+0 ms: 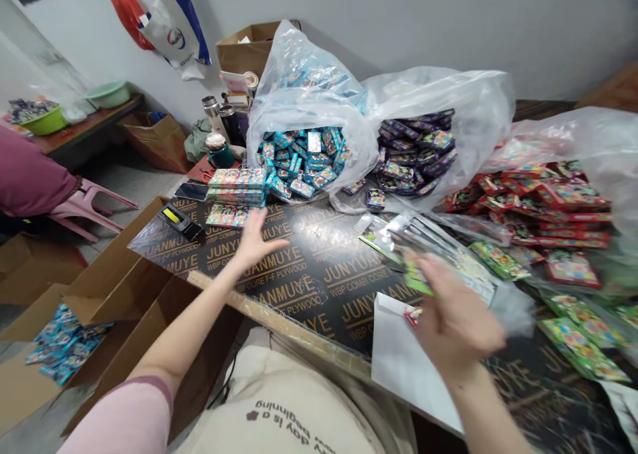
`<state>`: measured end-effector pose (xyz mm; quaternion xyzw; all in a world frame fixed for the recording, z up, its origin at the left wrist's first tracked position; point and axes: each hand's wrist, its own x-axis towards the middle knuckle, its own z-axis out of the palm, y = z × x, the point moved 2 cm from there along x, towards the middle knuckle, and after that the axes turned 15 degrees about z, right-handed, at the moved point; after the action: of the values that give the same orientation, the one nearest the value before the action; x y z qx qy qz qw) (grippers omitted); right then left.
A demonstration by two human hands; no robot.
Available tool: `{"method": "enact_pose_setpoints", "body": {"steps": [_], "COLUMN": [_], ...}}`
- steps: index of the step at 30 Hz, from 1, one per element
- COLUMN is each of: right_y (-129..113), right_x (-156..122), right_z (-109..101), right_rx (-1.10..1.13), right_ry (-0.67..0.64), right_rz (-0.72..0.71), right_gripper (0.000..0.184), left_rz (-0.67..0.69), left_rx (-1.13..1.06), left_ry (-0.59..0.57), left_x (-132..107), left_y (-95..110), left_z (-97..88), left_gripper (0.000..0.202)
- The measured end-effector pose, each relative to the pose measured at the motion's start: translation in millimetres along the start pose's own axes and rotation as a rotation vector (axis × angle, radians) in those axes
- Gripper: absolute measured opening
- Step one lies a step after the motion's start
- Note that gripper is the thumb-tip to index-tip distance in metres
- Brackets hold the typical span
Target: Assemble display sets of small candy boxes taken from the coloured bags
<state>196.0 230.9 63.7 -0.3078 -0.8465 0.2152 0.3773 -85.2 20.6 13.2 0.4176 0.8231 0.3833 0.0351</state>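
My left hand [258, 240] is over the table with thumb and fingers spread, holding nothing. Its fingertips are close to a stack of small colourful boxes [236, 188] with a lower row in front. My right hand [456, 308] is smeared by motion, its fingers closed at the edge of a clear plastic packet with green print [376, 234]. Under and beside this hand lies a white sheet of paper [406, 357], with a small red piece [413, 315] at its upper edge. Flat clear plastic bags [443, 248] lie just beyond the right hand.
Large plastic bags hold blue boxes [299, 161], purple boxes [416, 151] and red boxes [553, 205]. Green packets [578, 334] lie at right. A black tape-like tool [179, 221] sits at the table's left end. Cardboard cartons [124, 308] stand below; a seated person's sleeve [32, 168] shows far left.
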Motion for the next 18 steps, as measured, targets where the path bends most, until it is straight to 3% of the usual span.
{"method": "enact_pose_setpoints", "body": {"steps": [2, 3, 6, 8, 9, 14, 16, 18], "right_y": [-41.6, -60.1, -98.6, -106.9, -105.7, -74.3, -63.9, -56.3], "right_x": [-10.7, -15.7, -24.7, -22.9, -19.2, 16.5, 30.1, 39.7], "right_z": [25.5, 38.2, 63.7, 64.8, 61.0, 26.4, 17.8, 14.1], "right_rx": [0.243, 0.379, 0.695, 0.743, 0.719, 0.506, 0.451, 0.434], "right_ry": [-0.164, -0.245, -0.432, -0.498, -0.496, -0.235, -0.251, -0.338], "right_rz": [0.077, 0.146, 0.281, 0.255, 0.236, 0.253, 0.226, 0.209], "right_gripper": [0.037, 0.037, 0.059, 0.06, 0.055, 0.04, 0.032, 0.027], "left_rz": [0.281, 0.356, 0.309, 0.188, 0.13, -0.037, -0.036, -0.043], "left_rx": [-0.443, -0.608, -0.902, -1.041, -1.099, -1.227, -1.258, -1.268], "left_ry": [-0.152, -0.186, -0.037, 0.029, 0.003, -0.371, -0.434, -0.415], "left_x": [-10.9, -16.1, -22.8, -23.2, -23.9, -39.8, -46.5, -49.6], "left_y": [56.5, 80.2, 119.8, 125.4, 125.4, 125.0, 126.5, 127.0], "left_z": [28.9, 41.1, 61.0, 62.5, 61.4, 58.6, 64.2, 71.6], "left_gripper": [0.129, 0.135, 0.112, 0.087, 0.079, 0.067, 0.062, 0.056]}}
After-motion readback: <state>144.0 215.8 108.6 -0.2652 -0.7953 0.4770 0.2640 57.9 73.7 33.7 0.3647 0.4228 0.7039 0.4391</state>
